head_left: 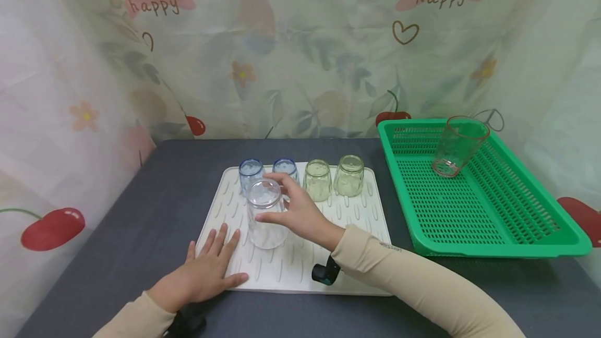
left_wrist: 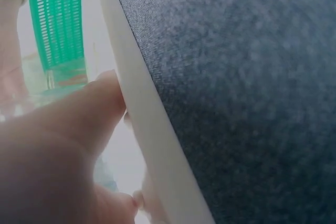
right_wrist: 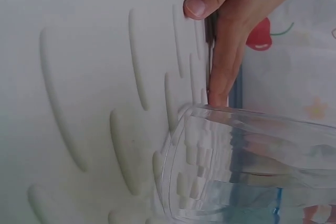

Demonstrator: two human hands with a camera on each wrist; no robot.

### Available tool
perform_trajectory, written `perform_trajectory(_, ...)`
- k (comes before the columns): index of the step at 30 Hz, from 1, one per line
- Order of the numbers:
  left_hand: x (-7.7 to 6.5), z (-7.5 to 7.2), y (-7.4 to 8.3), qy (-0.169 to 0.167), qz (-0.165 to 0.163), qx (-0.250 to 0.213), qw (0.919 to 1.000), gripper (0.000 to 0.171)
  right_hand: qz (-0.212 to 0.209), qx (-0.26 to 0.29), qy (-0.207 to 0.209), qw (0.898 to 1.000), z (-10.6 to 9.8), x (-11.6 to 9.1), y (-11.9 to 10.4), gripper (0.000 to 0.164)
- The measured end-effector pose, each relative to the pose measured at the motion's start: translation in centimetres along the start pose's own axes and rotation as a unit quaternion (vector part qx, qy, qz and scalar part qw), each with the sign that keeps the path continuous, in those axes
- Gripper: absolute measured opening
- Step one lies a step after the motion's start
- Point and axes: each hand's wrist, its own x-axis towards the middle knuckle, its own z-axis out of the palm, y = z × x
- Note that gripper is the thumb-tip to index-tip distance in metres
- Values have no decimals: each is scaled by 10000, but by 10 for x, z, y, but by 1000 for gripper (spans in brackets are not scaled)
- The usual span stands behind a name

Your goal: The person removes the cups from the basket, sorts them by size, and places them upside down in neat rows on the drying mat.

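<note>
My right hand grips a clear drinking glass near its upper end, thumb on the near side and fingers behind. That glass is upside down, its rim at the white ridged mat; whether it touches, I cannot tell. Spread fingers of my left hand rest on the mat's left part, and its thumb lies along the near edge. Behind the held glass stand two blue-tinted glasses, partly hidden by it and my right hand. Two green-tinted glasses stand to their right, also upside down.
A green plastic basket sits right of the mat, with one pink-rimmed glass leaning inside it. Everything rests on a dark grey tabletop. A patterned curtain closes off the back and sides.
</note>
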Motion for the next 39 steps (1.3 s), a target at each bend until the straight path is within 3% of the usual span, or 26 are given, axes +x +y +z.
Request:
perform_trajectory(11, 0, -2, 2, -30, -12, -11, 10000, 100, 206, -252, -218, 9992, 2, 5, 5, 77)
perform_trajectory(22, -1, -3, 4, -60, -25, 23, 10000, 101, 125, -359, -355, 9986, 4, 8, 8, 81)
perform_trajectory(39, 1, -2, 2, -86, -85, 40, 9999, 102, 352, -309, -321, 9984, 3, 3, 11, 83)
